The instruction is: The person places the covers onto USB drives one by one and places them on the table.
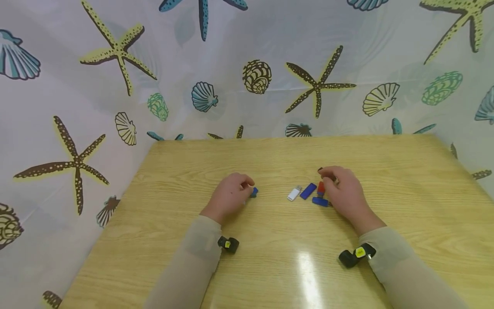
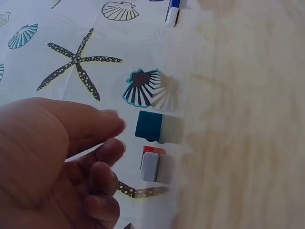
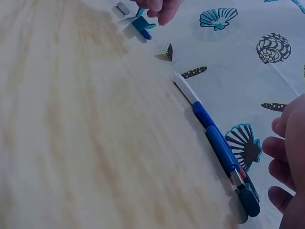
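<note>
My left hand (image 1: 230, 195) hovers over the table with fingers loosely bent, holding nothing. Just beyond its fingertips, in the left wrist view, lie a dark blue-green block-like piece (image 2: 149, 125) and a grey-white piece (image 2: 150, 166) with a red part behind it. My right hand (image 1: 345, 193) is beside a cluster of USB sticks, its fingers loosely curled. The cluster has a white stick (image 1: 294, 193) with a metal plug, a blue stick (image 1: 308, 191), a red one (image 1: 321, 188) and another blue one (image 1: 320, 201). A dark teal rounded piece (image 3: 249, 202) lies nearest this hand.
The wooden table (image 1: 270, 257) runs back to a white cloth (image 1: 231, 43) printed with starfish and shells, which also hangs at the sides. Black wrist cameras sit on both sleeves. Light glares off the table between the forearms.
</note>
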The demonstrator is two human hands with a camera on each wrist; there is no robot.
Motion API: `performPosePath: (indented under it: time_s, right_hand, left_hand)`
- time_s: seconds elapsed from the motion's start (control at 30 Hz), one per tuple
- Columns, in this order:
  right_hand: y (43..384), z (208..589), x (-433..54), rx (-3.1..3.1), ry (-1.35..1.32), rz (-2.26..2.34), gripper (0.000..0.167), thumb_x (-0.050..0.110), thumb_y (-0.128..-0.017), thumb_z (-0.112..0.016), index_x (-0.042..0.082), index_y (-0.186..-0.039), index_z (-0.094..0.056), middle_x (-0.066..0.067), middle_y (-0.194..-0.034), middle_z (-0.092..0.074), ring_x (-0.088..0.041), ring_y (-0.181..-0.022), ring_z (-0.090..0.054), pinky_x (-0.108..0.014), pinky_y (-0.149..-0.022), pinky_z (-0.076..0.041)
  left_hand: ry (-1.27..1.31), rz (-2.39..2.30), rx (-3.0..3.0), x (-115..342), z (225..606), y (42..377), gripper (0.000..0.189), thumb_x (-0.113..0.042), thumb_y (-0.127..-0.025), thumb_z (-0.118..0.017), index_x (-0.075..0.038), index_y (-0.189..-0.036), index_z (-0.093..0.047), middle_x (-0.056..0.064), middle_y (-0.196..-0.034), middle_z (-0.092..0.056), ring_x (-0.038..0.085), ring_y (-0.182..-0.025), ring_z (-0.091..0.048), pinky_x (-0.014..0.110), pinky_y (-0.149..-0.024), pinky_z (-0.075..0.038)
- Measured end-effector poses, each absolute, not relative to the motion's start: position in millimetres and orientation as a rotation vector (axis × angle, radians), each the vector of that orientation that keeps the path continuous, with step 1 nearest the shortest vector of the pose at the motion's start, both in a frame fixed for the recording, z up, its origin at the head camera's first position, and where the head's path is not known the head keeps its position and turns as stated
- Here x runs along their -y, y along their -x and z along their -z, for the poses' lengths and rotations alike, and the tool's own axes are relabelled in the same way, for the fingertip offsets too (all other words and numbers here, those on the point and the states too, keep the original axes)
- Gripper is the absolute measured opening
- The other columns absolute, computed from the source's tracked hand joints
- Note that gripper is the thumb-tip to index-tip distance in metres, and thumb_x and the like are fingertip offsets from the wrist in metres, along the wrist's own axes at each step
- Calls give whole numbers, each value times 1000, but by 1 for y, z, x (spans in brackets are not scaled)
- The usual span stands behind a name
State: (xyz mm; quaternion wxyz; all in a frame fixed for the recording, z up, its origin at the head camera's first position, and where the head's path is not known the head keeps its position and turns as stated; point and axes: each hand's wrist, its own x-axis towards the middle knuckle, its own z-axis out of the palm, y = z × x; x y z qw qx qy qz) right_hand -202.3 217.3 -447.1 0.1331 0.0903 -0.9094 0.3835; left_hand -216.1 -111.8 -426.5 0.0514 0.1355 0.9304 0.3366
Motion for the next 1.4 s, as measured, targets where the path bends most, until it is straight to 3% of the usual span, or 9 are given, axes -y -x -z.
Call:
performPosePath:
  time_s: [0.23,0.57,0.73,0.93,1.07,1.17,1.4]
  right_hand:
    - [201,448,-218,2641,-254,-1130,29,16,-103,-47,3,-119,-68,-12,-109,-61,-24,-72,-49,-40,-67,-43]
    - [203,448,-222,2604,-192,-1135,29,17,-104,-46,5,-114,-70,-13,-110,-62,-26,-85,-49,-43,-75,-41]
    - [204,445,-228,2679,-92,-1100,26,15,-101,-47,4,-115,-67,-15,-110,-60,-30,-93,-52,-46,-81,-42]
    - [205,440,-232,2976,-51,-888,35,22,-98,-50,2,-125,-58,-16,-104,-54,-29,-78,-51,-39,-61,-41]
    - [203,433,-230,3124,-32,-779,45,32,-97,-52,4,-132,-51,-12,-90,-58,-26,-68,-51,-36,-53,-36]
    - [202,430,-229,3190,-61,-682,47,35,-96,-54,6,-133,-50,-9,-84,-61,-26,-69,-53,-35,-51,-36]
    - [202,435,-231,3175,-141,-642,41,30,-94,-58,7,-129,-56,-11,-96,-65,-27,-74,-54,-35,-54,-39]
  left_hand:
    - [-469,-853,-2845,108,426,214,7,-18,-97,-67,-20,-102,-71,-2,-98,-55,19,-88,-53,36,-82,-47]
    - [-536,-720,-2831,106,426,212,5,-17,-94,-71,-20,-98,-71,-5,-95,-55,16,-85,-54,34,-80,-47]
    - [-522,-733,-2847,105,425,211,7,-21,-96,-67,-20,-102,-71,-5,-95,-56,16,-84,-54,34,-79,-47]
    - [-488,-813,-2868,105,423,211,8,-23,-99,-64,-20,-105,-68,-3,-93,-57,18,-83,-54,35,-76,-47]
    - [-487,-833,-2859,106,424,211,8,-25,-100,-63,-20,-105,-67,-4,-93,-57,18,-83,-54,35,-76,-47]
    - [-491,-841,-2855,106,425,212,8,-25,-99,-63,-20,-104,-66,-4,-93,-58,18,-82,-54,35,-75,-47]
    - [-496,-873,-2819,105,425,212,8,-26,-99,-63,-20,-104,-66,-3,-90,-59,18,-82,-54,35,-74,-46]
